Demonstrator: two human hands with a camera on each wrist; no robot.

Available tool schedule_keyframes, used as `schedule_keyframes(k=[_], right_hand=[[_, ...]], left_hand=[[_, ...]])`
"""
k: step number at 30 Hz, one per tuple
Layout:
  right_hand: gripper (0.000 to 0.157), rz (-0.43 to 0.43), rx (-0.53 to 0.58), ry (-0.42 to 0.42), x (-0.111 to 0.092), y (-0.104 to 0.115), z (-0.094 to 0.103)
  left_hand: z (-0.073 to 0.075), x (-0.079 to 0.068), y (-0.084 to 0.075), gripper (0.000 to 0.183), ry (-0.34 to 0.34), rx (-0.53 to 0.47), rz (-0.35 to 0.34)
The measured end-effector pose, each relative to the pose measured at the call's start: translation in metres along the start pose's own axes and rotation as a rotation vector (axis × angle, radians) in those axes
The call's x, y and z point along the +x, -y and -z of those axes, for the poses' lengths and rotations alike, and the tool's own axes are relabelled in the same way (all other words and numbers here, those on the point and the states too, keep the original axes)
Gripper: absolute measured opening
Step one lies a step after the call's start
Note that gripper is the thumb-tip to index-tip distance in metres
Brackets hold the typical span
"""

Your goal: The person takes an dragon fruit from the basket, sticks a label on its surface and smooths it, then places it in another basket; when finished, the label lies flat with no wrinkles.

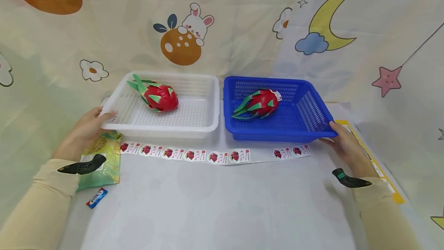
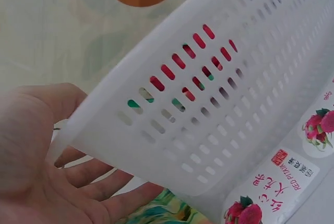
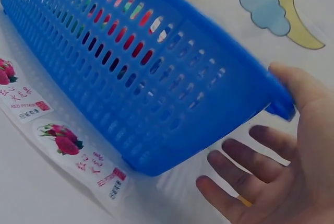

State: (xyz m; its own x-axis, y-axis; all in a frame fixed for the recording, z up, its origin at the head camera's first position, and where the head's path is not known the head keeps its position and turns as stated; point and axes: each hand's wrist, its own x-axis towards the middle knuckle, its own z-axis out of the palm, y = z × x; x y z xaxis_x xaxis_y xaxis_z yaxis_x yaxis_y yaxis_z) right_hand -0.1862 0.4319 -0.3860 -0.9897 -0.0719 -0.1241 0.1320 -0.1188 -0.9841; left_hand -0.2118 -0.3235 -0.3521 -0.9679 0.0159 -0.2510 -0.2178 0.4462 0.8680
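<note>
My left hand (image 1: 86,126) holds the left front corner of a white plastic basket (image 1: 166,129), thumb over the rim and fingers below it. Inside that basket lies a red dragon fruit (image 1: 162,97) with green scales. At the right front corner of a blue plastic basket (image 1: 267,132), my right hand (image 1: 347,146) has its thumb on the rim. Its other fingers (image 3: 250,164) spread beneath the corner in the right wrist view. A second dragon fruit (image 1: 263,103), bearing a white sticker (image 1: 276,95), rests in the blue basket.
Along the baskets' front runs a strip of dragon fruit labels (image 1: 190,155) on a white table (image 1: 222,203). A green and yellow bag (image 1: 104,169) and a small blue packet (image 1: 96,198) lie at left. A yellow-edged sheet (image 1: 392,188) lies beside the right arm; a patterned cloth (image 1: 243,22) hangs behind.
</note>
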Motion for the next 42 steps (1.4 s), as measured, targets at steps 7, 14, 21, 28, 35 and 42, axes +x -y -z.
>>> schedule_keyframes(k=[7,14,21,28,35,42], right_hand=[[0.069,0.047,-0.438,-0.408,-0.002,0.041,-0.044],[0.057,0.267,-0.675,-0.222,0.013,0.097,-0.126],[0.063,0.276,-0.715,0.116,0.046,0.114,-0.218],[0.066,0.220,-0.795,0.299,0.077,0.100,-0.298],[0.067,0.144,-0.826,0.425,0.115,0.089,-0.362],[0.075,0.027,-0.933,0.573,0.156,0.082,-0.414]], left_hand=[[0.000,0.004,0.013,0.068,0.080,-0.197,-0.097],[0.010,0.001,0.018,0.067,0.237,-0.434,-0.102],[0.010,0.000,0.024,0.066,0.256,-0.482,-0.134],[0.005,-0.001,0.027,0.062,0.205,-0.487,-0.137],[0.001,0.002,0.026,0.060,0.165,-0.479,-0.116],[-0.002,0.002,0.028,0.060,0.148,-0.464,-0.098]])
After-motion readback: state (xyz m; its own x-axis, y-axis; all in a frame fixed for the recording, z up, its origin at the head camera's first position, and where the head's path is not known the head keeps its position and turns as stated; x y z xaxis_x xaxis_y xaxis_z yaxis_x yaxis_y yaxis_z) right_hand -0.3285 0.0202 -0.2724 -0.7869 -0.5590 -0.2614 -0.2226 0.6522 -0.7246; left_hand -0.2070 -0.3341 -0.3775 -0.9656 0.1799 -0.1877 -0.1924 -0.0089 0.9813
